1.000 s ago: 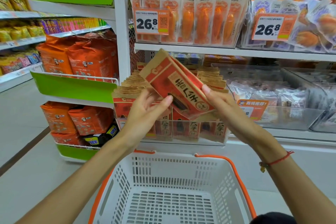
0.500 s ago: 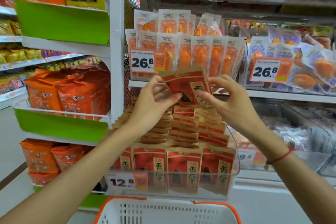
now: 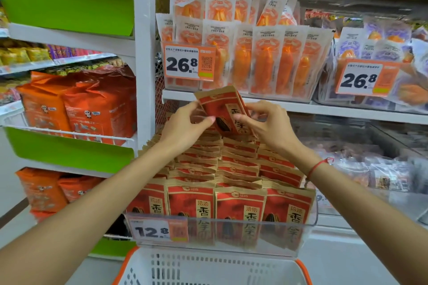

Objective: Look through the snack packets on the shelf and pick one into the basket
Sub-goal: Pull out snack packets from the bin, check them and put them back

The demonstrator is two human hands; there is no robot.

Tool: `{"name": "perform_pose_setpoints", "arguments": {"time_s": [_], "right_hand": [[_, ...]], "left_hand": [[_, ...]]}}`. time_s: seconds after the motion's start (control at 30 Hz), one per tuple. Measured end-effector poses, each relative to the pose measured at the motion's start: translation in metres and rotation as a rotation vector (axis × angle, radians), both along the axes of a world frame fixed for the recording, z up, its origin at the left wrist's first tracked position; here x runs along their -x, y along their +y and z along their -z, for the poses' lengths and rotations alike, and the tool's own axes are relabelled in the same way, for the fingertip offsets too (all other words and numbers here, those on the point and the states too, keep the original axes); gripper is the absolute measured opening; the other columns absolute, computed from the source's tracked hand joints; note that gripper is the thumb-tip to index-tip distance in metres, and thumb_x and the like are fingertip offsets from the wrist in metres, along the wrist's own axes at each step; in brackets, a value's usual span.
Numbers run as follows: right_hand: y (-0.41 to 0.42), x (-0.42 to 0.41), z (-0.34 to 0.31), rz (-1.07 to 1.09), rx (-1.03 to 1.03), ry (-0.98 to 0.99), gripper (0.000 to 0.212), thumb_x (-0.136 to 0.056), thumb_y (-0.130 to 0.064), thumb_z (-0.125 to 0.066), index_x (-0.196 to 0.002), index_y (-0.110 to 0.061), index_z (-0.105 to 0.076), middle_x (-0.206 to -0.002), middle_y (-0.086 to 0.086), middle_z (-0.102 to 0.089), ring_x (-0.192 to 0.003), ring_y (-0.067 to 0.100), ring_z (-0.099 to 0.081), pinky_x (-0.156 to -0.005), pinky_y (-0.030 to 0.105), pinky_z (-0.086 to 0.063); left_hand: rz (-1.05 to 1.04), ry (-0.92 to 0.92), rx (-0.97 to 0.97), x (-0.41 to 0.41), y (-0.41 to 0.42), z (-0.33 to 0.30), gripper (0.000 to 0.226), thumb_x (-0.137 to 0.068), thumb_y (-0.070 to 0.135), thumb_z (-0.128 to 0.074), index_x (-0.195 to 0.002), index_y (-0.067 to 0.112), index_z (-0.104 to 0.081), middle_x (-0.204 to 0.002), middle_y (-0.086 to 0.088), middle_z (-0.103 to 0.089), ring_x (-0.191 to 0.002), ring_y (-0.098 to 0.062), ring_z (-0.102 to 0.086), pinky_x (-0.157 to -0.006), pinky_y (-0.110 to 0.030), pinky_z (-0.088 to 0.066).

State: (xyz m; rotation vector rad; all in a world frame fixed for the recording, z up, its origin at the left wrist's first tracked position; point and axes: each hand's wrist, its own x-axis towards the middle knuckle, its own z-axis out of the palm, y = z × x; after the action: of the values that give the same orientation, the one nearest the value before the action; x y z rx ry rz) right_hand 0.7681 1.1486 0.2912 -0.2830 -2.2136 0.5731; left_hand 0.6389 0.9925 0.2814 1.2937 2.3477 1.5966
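Head view: both hands' grip (left, right) pinches tilted red packet between.

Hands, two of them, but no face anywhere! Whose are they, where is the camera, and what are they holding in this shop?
The camera sits on a person's head and looks forward and down, so you see only their arms. The left hand and the right hand both pinch one red and brown snack packet, lifted above the others. Below it, many of the same packets stand in rows in a clear bin with a price tag reading 12.8. On the shelf above stand white packets with orange food. At the bottom is a white basket with an orange rim. The packet is not in it yet.
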Motion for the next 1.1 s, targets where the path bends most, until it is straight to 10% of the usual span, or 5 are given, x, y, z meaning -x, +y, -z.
{"name": "perform_pose_setpoints", "arguments": {"time_s": [0.5,0.73,1.1], "right_hand": [[0.014,-0.015,0.000,0.114,-0.010,0.012,0.014,-0.087,-0.030,-0.071,-0.097,-0.022,-0.073,-0.084,-0.005,-0.073,-0.080,0.007,-0.067,-0.078,0.036,-0.057],[0.019,-0.016,0.009,0.234,-0.259,-0.359,0.017,-0.094,-0.034,-0.060,-0.100,-0.025,-0.074,-0.087,-0.004,-0.074,-0.089,0.016,-0.067,-0.069,0.029,-0.048],[0.008,-0.013,0.007,0.169,-0.462,-0.548,0.031,-0.095,-0.026,-0.051,-0.122,-0.025,-0.068,-0.111,0.005,-0.073,-0.104,0.027,-0.064,-0.095,0.038,-0.046]], "left_hand": [[-0.109,0.337,0.422,-0.013,0.032,-0.005,0.035,-0.097,0.045,-0.053,-0.128,0.029,-0.058,-0.122,0.000,-0.066,-0.106,-0.026,-0.062,-0.076,-0.030,-0.040],[-0.050,0.484,0.299,-0.012,0.022,0.000,0.039,-0.100,0.028,-0.051,-0.138,0.032,-0.046,-0.129,0.012,-0.059,-0.121,-0.015,-0.053,-0.084,-0.030,-0.042],[0.061,0.672,0.669,-0.009,0.032,0.005,0.044,-0.102,0.033,-0.028,-0.144,0.031,-0.045,-0.150,0.008,-0.042,-0.138,-0.016,-0.031,-0.104,-0.039,-0.036]]}}
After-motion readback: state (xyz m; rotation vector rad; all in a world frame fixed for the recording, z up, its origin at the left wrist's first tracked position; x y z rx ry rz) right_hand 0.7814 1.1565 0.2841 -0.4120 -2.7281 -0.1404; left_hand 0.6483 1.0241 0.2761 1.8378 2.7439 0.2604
